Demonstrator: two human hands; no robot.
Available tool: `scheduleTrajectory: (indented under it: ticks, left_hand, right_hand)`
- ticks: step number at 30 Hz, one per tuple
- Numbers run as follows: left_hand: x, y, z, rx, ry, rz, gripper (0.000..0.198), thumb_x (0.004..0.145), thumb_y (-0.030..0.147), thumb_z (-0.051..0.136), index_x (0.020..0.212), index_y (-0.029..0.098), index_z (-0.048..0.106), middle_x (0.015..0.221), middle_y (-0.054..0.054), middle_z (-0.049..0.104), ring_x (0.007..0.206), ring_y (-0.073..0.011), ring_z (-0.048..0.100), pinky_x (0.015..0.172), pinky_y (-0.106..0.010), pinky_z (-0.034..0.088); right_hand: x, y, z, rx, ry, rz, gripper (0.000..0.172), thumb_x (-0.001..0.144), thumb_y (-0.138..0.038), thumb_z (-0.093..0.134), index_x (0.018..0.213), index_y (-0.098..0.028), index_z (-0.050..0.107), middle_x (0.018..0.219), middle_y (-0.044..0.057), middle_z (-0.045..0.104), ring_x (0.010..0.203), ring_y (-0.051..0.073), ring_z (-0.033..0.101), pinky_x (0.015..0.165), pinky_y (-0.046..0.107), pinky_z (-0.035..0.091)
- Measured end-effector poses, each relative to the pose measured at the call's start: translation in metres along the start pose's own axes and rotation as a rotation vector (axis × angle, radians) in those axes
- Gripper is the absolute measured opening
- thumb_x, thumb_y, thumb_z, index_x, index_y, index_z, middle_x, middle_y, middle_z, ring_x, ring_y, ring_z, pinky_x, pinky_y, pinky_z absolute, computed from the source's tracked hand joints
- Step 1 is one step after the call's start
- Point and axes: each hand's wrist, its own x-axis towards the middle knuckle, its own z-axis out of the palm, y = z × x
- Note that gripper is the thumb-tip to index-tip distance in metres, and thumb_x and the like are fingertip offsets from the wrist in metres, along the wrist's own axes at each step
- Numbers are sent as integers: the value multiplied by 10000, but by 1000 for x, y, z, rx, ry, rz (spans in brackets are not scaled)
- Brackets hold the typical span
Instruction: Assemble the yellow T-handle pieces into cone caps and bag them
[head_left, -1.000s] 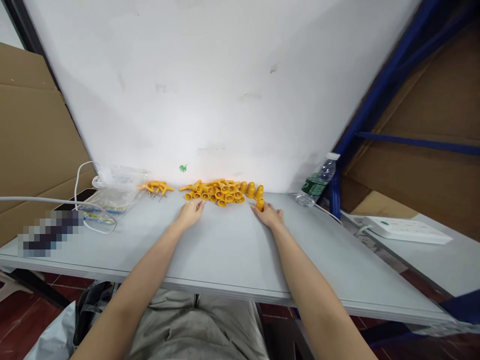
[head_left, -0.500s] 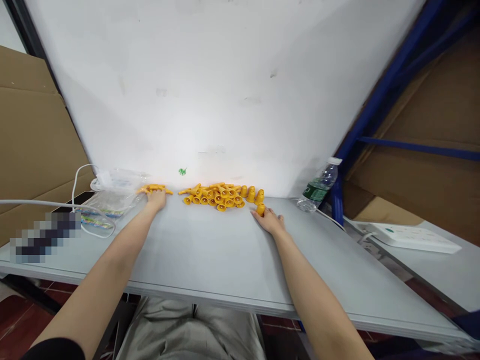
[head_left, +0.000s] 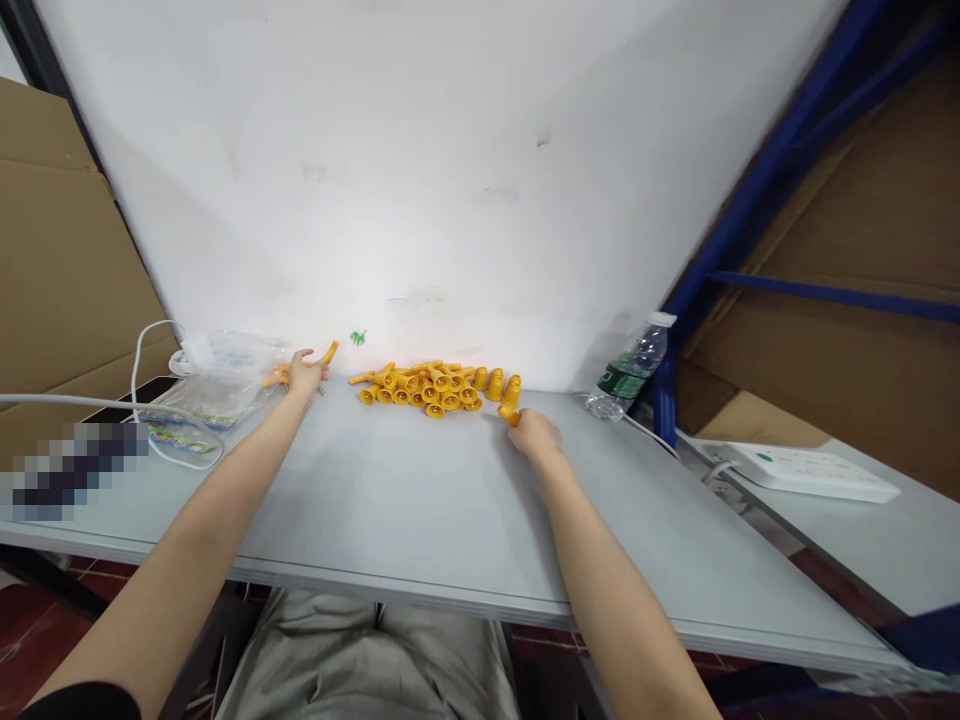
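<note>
My left hand [head_left: 304, 374] is closed on a slim yellow plastic stick piece [head_left: 331, 352], which points up to the right. Beside that hand, more yellow pieces [head_left: 274, 377] lie on the table, partly hidden by it. My right hand [head_left: 538, 436] grips a yellow plastic cup-shaped piece [head_left: 508, 414], tilted just above or on the table; its fingers are mostly hidden. Between the hands lies a heap of yellow trumpet-shaped pieces [head_left: 431, 393], flared ends facing me. At the heap's right end, several yellow cup-shaped pieces [head_left: 511, 388] stand upside down.
A plastic bottle [head_left: 628, 370] leans against the white back wall [head_left: 450, 200] on the right. Clear plastic bags [head_left: 217, 390] and a white cable [head_left: 139, 350] lie at the left. A white power strip [head_left: 810, 470] sits beyond the table's right edge.
My left hand has lifted a stick piece off the table, its tip now raised. My right hand has tipped the cup-shaped piece over towards the left. The view has shifted slightly.
</note>
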Motion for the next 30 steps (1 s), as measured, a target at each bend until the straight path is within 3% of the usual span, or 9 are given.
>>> scheduleTrajectory:
  ticks: [1, 4, 8, 11, 14, 17, 21, 26, 30]
  left_hand:
    - [-6, 8, 0, -158, -9, -96, 375, 871, 149, 521, 1229, 186, 416, 798, -41, 684, 663, -134, 621, 606, -220, 408]
    - [-33, 25, 2, -529, -80, -175, 340, 890, 132, 505, 1206, 213, 407, 812, -27, 693, 586, -78, 579, 529, -169, 355]
    - [-76, 27, 16, -777, -176, -228, 95, 913, 128, 463, 969, 184, 516, 972, -67, 699, 614, -60, 563, 513, -175, 365]
    - [-99, 17, 30, -821, -261, -212, 36, 872, 152, 546, 878, 176, 572, 1013, -69, 697, 687, -80, 588, 540, -189, 389]
    - [-108, 0, 41, -745, -279, -209, 152, 773, 166, 677, 916, 188, 632, 960, -29, 710, 693, -71, 578, 511, -175, 329]
    - [-107, -14, 46, -634, -247, -219, 212, 705, 134, 714, 905, 190, 671, 889, -2, 711, 625, -47, 532, 492, -172, 279]
    - [-104, -21, 50, -668, -275, -273, 160, 673, 106, 721, 817, 148, 664, 776, -10, 679, 570, -45, 528, 501, -179, 312]
    - [-113, -14, 51, -775, -469, -262, 163, 747, 261, 728, 761, 146, 614, 781, -50, 693, 626, -96, 603, 574, -218, 411]
    - [-118, -8, 50, -832, -459, -287, 221, 837, 333, 634, 727, 162, 549, 689, -40, 683, 525, -88, 546, 563, -227, 419]
  right_hand:
    - [-3, -5, -3, 33, 14, -14, 376, 839, -176, 478, 1199, -133, 578, 1159, 187, 669, 1097, 310, 628, 884, 399, 466]
    - [-12, -29, -11, 205, 95, -90, 506, 838, -199, 499, 1332, -122, 425, 1189, 179, 648, 1070, 307, 633, 825, 374, 482]
    - [-19, -69, -13, 362, 135, -235, 428, 805, -283, 609, 1196, -151, 494, 1131, 138, 656, 1020, 286, 638, 817, 341, 477]
    - [-19, -89, -1, 519, 131, -308, 350, 725, -276, 699, 1030, -176, 559, 935, 94, 688, 868, 276, 660, 739, 344, 487]
    - [-20, -94, 20, 696, 138, -398, 294, 725, -365, 702, 925, -184, 584, 784, 49, 671, 691, 225, 636, 659, 338, 487]
    - [-23, -92, 38, 721, 243, -578, 254, 740, -369, 680, 898, -183, 613, 867, 62, 669, 750, 215, 615, 705, 354, 492]
    - [-23, -90, 48, 711, 299, -737, 232, 777, -282, 629, 983, -175, 639, 967, 93, 644, 799, 214, 600, 744, 370, 502]
    - [-25, -94, 51, 711, 273, -861, 284, 818, -226, 566, 1090, -184, 637, 1001, 99, 628, 812, 206, 587, 742, 362, 512]
    - [-30, -97, 52, 721, 271, -894, 292, 848, -274, 562, 1120, -193, 627, 1001, 98, 633, 838, 215, 583, 754, 368, 514]
